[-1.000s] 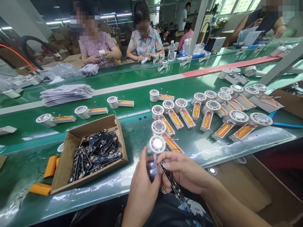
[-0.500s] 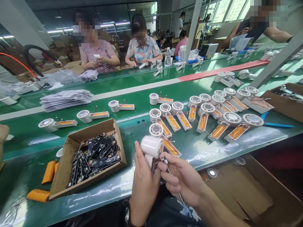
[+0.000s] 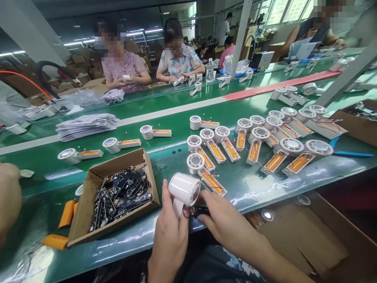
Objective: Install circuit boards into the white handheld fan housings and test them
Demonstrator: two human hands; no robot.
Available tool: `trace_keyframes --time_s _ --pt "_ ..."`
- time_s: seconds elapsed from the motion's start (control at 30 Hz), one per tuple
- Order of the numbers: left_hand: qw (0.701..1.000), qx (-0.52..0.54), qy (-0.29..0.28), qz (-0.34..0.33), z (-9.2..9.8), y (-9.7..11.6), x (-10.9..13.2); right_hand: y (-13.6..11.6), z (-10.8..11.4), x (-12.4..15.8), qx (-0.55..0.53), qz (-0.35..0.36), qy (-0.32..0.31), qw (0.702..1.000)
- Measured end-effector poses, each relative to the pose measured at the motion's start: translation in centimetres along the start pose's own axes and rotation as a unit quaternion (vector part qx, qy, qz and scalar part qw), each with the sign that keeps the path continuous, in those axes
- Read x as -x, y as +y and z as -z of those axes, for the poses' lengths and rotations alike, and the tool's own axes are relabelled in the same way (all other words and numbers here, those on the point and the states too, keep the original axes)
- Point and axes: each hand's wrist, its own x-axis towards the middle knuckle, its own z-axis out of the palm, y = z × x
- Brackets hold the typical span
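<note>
My left hand (image 3: 171,232) is wrapped round the handle of a white handheld fan body (image 3: 181,186). Its round head tilts up and to the right. At the fan's handle, my right hand (image 3: 226,218) pinches a dark circuit board (image 3: 200,211) between thumb and fingers. Thin reddish wires show beside the board, against the handle. Most of the handle's inside is hidden by my hands. Left of them, a cardboard box (image 3: 75,224) holds many dark circuit boards (image 3: 120,196).
Several fan bodies with orange batteries (image 3: 216,151) lie on the green workbench (image 3: 118,247). Orange battery packs (image 3: 67,214) rest left of the box. White sheets (image 3: 86,126) are stacked farther back. Another person's hand (image 3: 8,196) is at the left edge. Co-workers sit opposite.
The board in my right hand has swung from a slanting, edge-on position to lie close against the fan's handle. The fan has shifted slightly left. The other person's hand reaches further in.
</note>
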Motion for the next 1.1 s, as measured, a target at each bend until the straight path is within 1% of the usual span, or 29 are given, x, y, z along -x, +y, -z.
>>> trace_keyframes --time_s 0.07,0.13,0.17,0.2,0.23,0.27,0.3,0.33,0.37,0.4,0.43,0.5,0.57,0.6,0.63,0.67,0.7,0.73,0.77,0.8,0.83,0.87,0.9,0.97,1.03,1.1 --pt "1.0 0.029 -0.002 0.006 -0.6 0.1 0.1 -0.1 -0.6 -0.3 0.023 -0.021 0.047 0.998" --pt "0.997 0.072 -0.007 0.019 -1.1 0.2 0.1 -0.1 -1.2 -0.7 -0.008 -0.025 0.095 0.995" --pt "0.994 0.101 -0.012 0.027 -1.2 0.2 0.1 -0.1 -1.5 -1.0 -0.047 -0.024 0.109 0.993" --pt "0.99 0.137 -0.02 0.037 -1.3 0.2 0.0 0.0 -1.8 -1.2 -0.109 -0.025 0.11 0.988" --pt "0.983 0.178 -0.029 0.047 -1.3 0.2 -0.1 0.0 -2.0 -1.4 -0.194 -0.029 0.1 0.975" --pt "0.973 0.221 -0.035 0.059 -1.2 0.2 -0.1 0.2 -2.2 -1.5 -0.295 -0.039 0.08 0.951" --pt "0.961 0.263 -0.039 0.074 -1.1 0.1 -0.2 0.3 -2.4 -1.6 -0.399 -0.054 0.054 0.914" --pt "0.949 0.299 -0.041 0.091 -0.9 0.1 -0.2 0.5 -2.6 -1.6 -0.492 -0.071 0.027 0.868" --pt "0.938 0.326 -0.041 0.108 -0.8 0.1 -0.1 0.7 -2.8 -1.6 -0.565 -0.087 0.004 0.821" --pt "0.93 0.344 -0.039 0.123 -0.7 0.1 -0.1 0.9 -2.9 -1.6 -0.616 -0.102 -0.019 0.781" --pt "0.925 0.352 -0.033 0.135 -0.6 0.1 0.1 1.1 -3.0 -1.5 -0.649 -0.113 -0.041 0.751" --pt "0.924 0.353 -0.017 0.149 -0.7 0.2 0.3 1.5 -3.0 -1.5 -0.681 -0.121 -0.089 0.717" --pt "0.925 0.348 -0.003 0.155 -0.9 0.3 0.6 1.7 -2.7 -1.4 -0.692 -0.116 -0.12 0.702" --pt "0.924 0.348 0.001 0.157 -1.0 0.2 0.7 1.7 -2.6 -1.3 -0.69 -0.11 -0.119 0.706" --pt "0.923 0.35 0.003 0.158 -1.1 0.1 0.7 1.6 -2.4 -1.2 -0.678 -0.103 -0.108 0.719" --pt "0.922 0.352 0.001 0.158 -1.2 -0.1 0.8 1.5 -2.3 -1.0 -0.656 -0.094 -0.09 0.744" --pt "0.921 0.357 -0.004 0.157 -1.2 -0.3 0.8 1.4 -2.2 -0.8 -0.618 -0.082 -0.064 0.779" --pt "0.918 0.365 -0.011 0.154 -1.3 -0.5 0.8 1.2 -2.1 -0.5 -0.561 -0.061 -0.035 0.825" --pt "0.914 0.376 -0.018 0.15 -1.3 -0.7 0.7 1.1 -2.1 -0.1 -0.484 -0.029 0.0 0.875" --pt "0.91 0.387 -0.026 0.143 -1.3 -0.8 0.6 1.0 -2.1 0.2 -0.388 0.018 0.038 0.921" --pt "0.907 0.397 -0.031 0.136 -1.3 -0.8 0.5 0.9 -2.2 0.6 -0.28 0.075 0.076 0.954" --pt "0.906 0.402 -0.034 0.13 -1.3 -0.8 0.4 0.8 -2.4 0.9 -0.17 0.134 0.111 0.97" --pt "0.907 0.401 -0.036 0.127 -1.3 -0.7 0.3 0.7 -2.5 1.1 -0.068 0.185 0.135 0.971" --pt "0.909 0.391 -0.053 0.13 -1.2 -0.7 0.1 0.6 -2.7 1.4 0.08 0.253 0.162 0.951" --pt "0.91 0.382 -0.077 0.141 -1.0 -0.8 0.1 0.4 -2.6 1.3 0.156 0.278 0.157 0.935" --pt "0.915 0.363 -0.085 0.154 -0.6 -1.1 0.2 0.2 -2.2 1.0 0.189 0.302 0.13 0.925"
